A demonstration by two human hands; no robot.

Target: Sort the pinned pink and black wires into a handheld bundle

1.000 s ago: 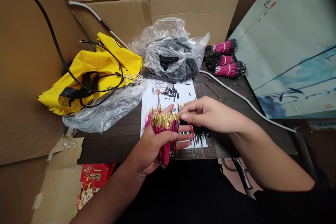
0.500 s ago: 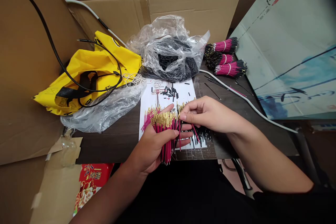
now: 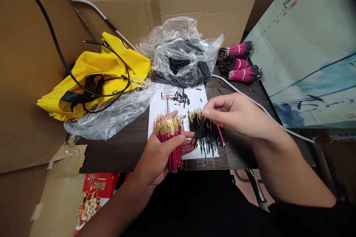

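I have my left hand (image 3: 164, 152) clamped round gold-tipped red wires (image 3: 168, 137); my right hand (image 3: 233, 113) pinches black wires (image 3: 199, 131) above a loose pile (image 3: 210, 142).

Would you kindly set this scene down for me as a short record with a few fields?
Left hand: wrapped around a thick bundle of red wires with gold tips
Right hand: raised, fingertips pinched; what they hold is too small to tell
Nearest the right hand: a pile of black wires with gold tips, on a white paper sheet
Also on the sheet: loose black sleeves
Beyond: a clear plastic bag of black pieces, three banded bundles of pink wires, a yellow bag
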